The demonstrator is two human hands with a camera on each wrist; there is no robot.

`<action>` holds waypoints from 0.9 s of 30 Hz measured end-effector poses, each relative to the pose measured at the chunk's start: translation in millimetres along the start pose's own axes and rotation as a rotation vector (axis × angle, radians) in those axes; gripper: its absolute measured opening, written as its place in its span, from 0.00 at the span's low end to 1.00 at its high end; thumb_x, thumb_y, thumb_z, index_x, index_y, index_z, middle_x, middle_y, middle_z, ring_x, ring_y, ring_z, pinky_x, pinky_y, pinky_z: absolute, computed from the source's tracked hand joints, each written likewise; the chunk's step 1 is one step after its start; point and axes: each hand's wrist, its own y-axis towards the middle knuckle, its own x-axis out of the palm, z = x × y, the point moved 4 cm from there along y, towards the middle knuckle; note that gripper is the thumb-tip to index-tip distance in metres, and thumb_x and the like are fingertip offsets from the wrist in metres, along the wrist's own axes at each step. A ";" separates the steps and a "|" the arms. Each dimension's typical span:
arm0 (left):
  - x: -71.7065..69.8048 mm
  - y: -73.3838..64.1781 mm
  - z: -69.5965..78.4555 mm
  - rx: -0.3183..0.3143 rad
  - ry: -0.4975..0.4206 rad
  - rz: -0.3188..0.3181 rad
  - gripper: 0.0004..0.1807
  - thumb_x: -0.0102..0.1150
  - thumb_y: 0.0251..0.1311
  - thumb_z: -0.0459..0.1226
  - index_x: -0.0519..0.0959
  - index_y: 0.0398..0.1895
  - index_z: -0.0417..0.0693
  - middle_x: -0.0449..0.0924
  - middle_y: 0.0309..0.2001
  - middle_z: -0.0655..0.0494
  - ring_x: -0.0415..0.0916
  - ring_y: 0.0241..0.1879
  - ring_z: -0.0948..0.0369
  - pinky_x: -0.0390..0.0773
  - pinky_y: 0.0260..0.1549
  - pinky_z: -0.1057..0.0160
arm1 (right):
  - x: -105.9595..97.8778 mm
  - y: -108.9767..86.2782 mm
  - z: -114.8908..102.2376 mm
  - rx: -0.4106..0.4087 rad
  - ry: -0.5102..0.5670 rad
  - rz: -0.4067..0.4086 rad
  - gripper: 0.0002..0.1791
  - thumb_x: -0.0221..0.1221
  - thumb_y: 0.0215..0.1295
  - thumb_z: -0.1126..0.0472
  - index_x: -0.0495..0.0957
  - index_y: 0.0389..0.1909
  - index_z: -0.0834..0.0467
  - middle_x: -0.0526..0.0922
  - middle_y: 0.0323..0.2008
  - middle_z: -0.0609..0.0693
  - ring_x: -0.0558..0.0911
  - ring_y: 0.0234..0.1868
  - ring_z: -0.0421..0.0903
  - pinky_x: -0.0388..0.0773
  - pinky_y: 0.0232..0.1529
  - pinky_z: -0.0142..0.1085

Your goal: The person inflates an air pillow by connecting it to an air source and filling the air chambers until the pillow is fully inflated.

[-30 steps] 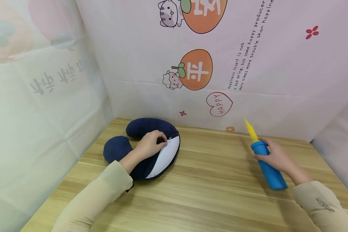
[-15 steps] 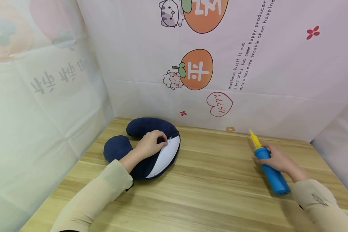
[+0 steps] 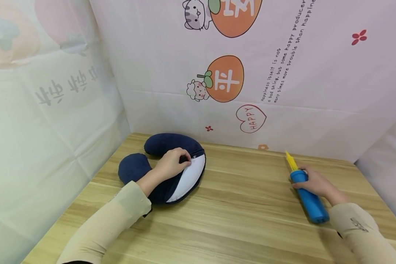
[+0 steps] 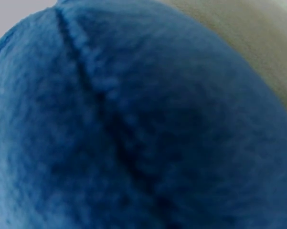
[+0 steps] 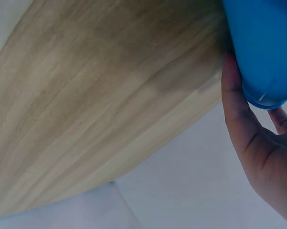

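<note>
A dark blue U-shaped neck pillow [image 3: 134, 168] lies on the left part of the wooden table, its cover unzipped along one side so that a white inner [image 3: 188, 179] shows. My left hand [image 3: 170, 163] lies over the pillow, thumb and fingertips pinching it at the upper end of the opening, beside a small zipper end. Blue plush [image 4: 133, 119] fills the left wrist view. On the right, my right hand [image 3: 316, 182] grips a blue hand balloon pump [image 3: 311, 205] with a yellow nozzle [image 3: 291, 161] pointing away. The right wrist view shows fingers [image 5: 236, 105] around the pump's rim.
The wooden table [image 3: 244, 212] stretches between the two hands. Behind it hangs a printed cloth [image 3: 168, 110] with fruit and animal drawings, and more cloth [image 3: 52, 146] closes off the left side.
My right hand has drawn the balloon pump slightly back toward me and lower, nozzle tip included. The left hand and the neck pillow keep their place.
</note>
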 end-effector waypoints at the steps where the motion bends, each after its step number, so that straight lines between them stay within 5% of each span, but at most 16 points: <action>1: 0.1 0.0 -0.2 0.002 0.001 0.003 0.03 0.68 0.67 0.37 0.85 0.41 0.49 0.82 0.47 0.52 0.78 0.45 0.54 0.77 0.49 0.52 | 0.4 0.5 -0.1 -0.002 -0.002 -0.003 0.49 0.65 0.68 0.52 0.49 0.70 0.80 0.62 0.59 0.88 0.75 0.51 0.78 0.78 0.41 0.61; 27: -0.5 -2.2 2.4 -0.005 -0.006 0.002 0.03 0.67 0.67 0.36 0.85 0.41 0.49 0.81 0.45 0.53 0.79 0.44 0.55 0.78 0.47 0.53 | -1.6 -4.1 -2.2 -0.026 -0.064 0.003 0.50 0.62 0.72 0.48 0.49 0.70 0.84 0.62 0.59 0.89 0.70 0.56 0.82 0.76 0.46 0.65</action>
